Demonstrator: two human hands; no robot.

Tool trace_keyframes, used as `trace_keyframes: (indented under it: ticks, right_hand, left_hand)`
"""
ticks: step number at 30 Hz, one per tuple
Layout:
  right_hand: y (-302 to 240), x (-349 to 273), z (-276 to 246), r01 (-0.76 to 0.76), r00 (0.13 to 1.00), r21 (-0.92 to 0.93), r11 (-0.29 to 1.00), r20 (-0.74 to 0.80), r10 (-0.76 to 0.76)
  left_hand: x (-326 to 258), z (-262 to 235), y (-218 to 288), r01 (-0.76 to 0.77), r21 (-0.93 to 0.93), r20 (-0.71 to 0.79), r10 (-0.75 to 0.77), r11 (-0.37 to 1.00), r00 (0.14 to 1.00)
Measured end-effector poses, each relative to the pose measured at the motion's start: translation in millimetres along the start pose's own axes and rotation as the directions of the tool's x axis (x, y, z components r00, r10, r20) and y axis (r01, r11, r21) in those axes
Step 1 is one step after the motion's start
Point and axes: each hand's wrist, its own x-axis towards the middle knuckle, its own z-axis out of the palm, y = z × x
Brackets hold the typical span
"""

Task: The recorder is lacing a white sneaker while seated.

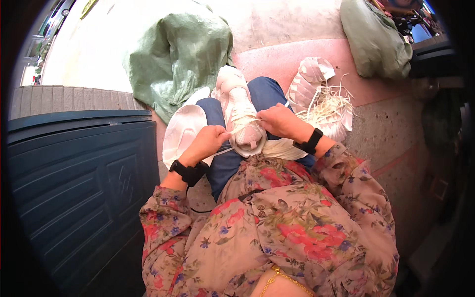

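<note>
A pale pinkish-white shoe upper (231, 91) lies lengthwise over my lap between my knees, its tongue end toward me. A cream shoelace (243, 126) crosses its opening. On the left side of the upper, my left hand (212, 140) is closed, with thumb and fingers pinching the lace. My right hand (281, 122) is closed at the other side, pinching the lace a little farther from me. The fingertips of both hands are close to the eyelet area; the exact lace ends are hard to make out.
White shoe pieces (184, 129) sit beside my left knee. At right are more white uppers (308, 84) and a loose bundle of cream laces (330, 110). Green sacks stand ahead (180, 54) and at far right (375, 42). A dark blue panelled door (81, 183) borders my left.
</note>
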Motion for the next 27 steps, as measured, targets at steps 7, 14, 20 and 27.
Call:
trace_keyframes:
  ticks: [7,14,20,27]
  right_hand:
    - [7.9,-1.9,-17.9,0.033,0.984,-0.393,0.919,-0.148,-0.099]
    - [-14.4,21.7,-89.0,-0.233,0.864,0.748,0.622,-0.134,0.485]
    - [-7.8,20.1,-86.6,0.042,0.839,0.973,-0.226,0.088,0.538]
    - [60.2,-28.0,13.5,-0.586,0.638,0.441,0.68,-0.267,0.723]
  left_hand:
    - [-9.8,-39.1,32.9,0.258,-0.561,0.231,-0.15,0.787,0.961]
    - [-25.3,-80.8,83.2,0.05,-0.824,-0.032,-0.135,0.564,0.99]
    - [-22.8,-55.2,23.1,0.068,-0.933,-0.021,-0.241,0.353,0.97]
    - [-19.1,-17.2,-29.3,0.09,0.39,-0.728,0.247,0.916,0.64]
